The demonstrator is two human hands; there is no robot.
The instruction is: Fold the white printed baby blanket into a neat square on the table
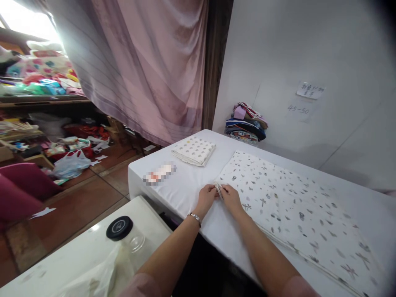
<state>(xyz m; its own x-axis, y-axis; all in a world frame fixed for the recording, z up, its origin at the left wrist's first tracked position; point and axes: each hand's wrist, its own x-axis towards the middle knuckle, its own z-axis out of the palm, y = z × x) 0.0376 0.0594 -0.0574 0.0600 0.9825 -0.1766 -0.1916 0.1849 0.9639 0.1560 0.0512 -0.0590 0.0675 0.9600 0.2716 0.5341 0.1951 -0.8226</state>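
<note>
Both hands meet over the near side of the white-covered table (182,181), at the left end of a printed sheet (275,206). The left hand (206,199), with a bracelet (195,218) on its wrist, has its grip closed on a gathered bit of the sheet's edge; the right hand (230,200), just beside it, has its grip pinched on the same bit, thumb and fingers bent around it. The sheet lies spread in layers from the hands toward the right, its small grey and brown motifs facing up and its layered edge along the near side. Far left of the hands, well apart from them, a folded cloth (195,151) with grey motifs lies flat on the table; nearer and further left is a slim item (159,173), blurred out. Beyond the table's far edge a clothes pile (246,126) stands against the pale wall (278,49), with a note (310,90) and the writing "45-50" to its right. A pink curtain (148,62) hangs at the far left. Near left, a white side table (83,243) carries a clear jar (136,242) with a black lid (119,227) and a plastic bag (102,270)
</note>
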